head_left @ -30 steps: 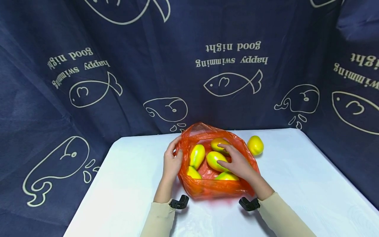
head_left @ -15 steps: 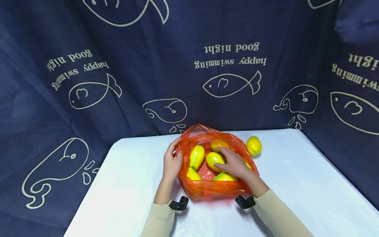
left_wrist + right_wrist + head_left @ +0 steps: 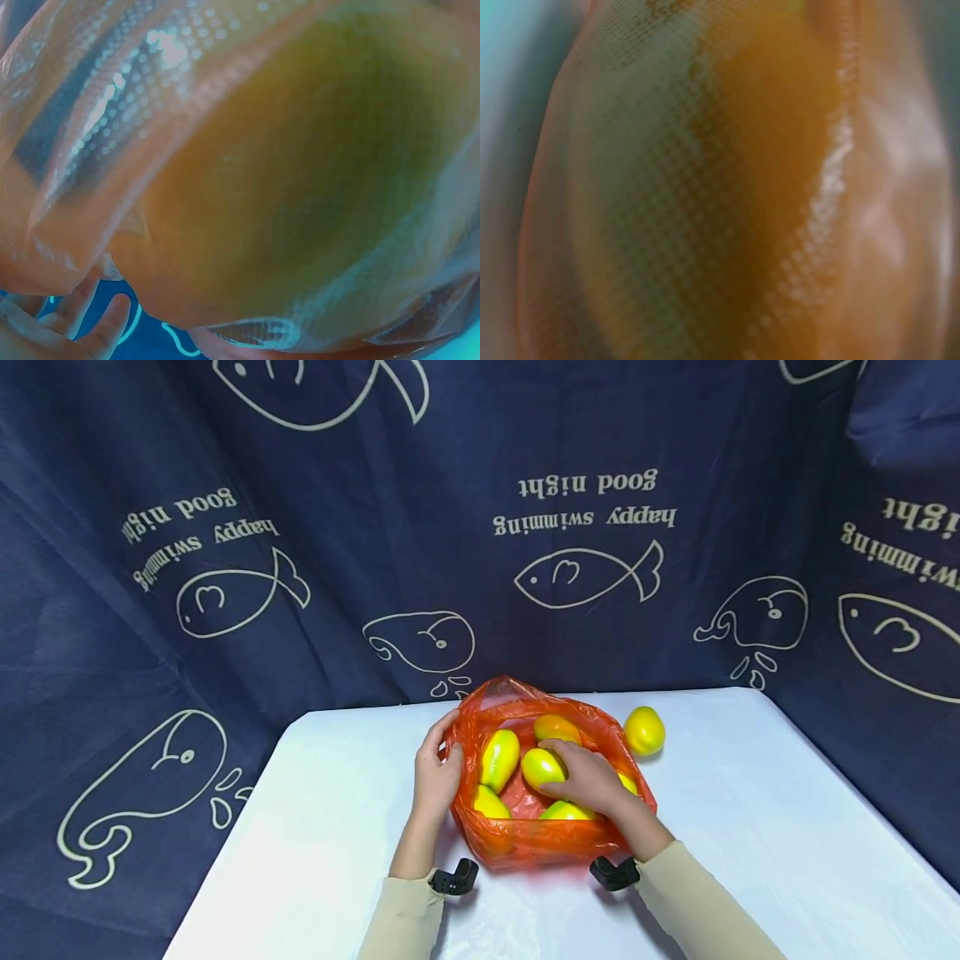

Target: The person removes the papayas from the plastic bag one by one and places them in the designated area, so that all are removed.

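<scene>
A red plastic bag (image 3: pixel 525 843) is gaping upward at the lower centre of the frame, and the middle fruit (image 3: pixel 542 768) is lying inside it. Slipping is probably posing the main risk: the yellow skin is looking smooth and glossy, so a shallow grasp could be letting the fruit roll away. The thin plastic could also be snagging on the right forearm (image 3: pixel 647 825) — now crossing the bag's lower right edge — or sagging inward should its left edge be lacking support. The left hand (image 3: pixel 437 774) is holding that left edge between thumb and fingers, its forearm running toward the bottom of the frame. The right hand (image 3: pixel 591 775) is slanting toward the upper left, gripping the middle fruit with fingers above and thumb below. A lone fruit (image 3: pixel 644 731) is resting outside, right of the bag, on a white table (image 3: pixel 337 818).
</scene>
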`<state>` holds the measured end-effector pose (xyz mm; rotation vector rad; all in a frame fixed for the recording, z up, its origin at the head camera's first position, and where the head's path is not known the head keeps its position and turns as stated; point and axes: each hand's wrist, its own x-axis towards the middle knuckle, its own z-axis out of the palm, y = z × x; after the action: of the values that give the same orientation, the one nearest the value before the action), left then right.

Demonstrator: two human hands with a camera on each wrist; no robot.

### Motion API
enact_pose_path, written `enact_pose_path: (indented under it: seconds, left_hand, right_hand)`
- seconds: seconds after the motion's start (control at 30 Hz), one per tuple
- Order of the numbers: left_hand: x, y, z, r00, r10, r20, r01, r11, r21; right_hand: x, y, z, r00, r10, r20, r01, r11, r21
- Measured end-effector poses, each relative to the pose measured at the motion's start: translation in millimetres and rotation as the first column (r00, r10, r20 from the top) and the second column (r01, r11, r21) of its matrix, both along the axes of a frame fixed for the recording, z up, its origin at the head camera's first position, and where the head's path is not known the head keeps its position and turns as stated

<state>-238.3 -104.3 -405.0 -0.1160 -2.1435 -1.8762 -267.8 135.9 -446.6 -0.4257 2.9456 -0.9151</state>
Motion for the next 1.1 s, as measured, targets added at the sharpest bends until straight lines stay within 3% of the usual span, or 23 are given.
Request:
enact_pose_path:
  seconds: [0.53,0.83,1.1]
  left_hand:
    - [0.7,1.7,-0.5,1.0,-0.002,-0.022,0.002,1.0,-0.009]
    - [0.9,1.8,0.4,1.0,0.004,-0.028,-0.004,1.0,-0.016]
    - [0.5,1.1,0.1,0.999,-0.002,-0.032,0.002,1.0,-0.013]
  right_hand:
    - [2.4,0.6,-2.8,1.0,-0.005,0.02,0.007,0.998,-0.058]
    - [5.8,1.1,-0.4,0.999,0.005,-0.047,-0.008,0.997,-0.079]
    - [11.0,8.2,13.8,0.99,-0.014,-0.139,0.002,0.996,-0.085]
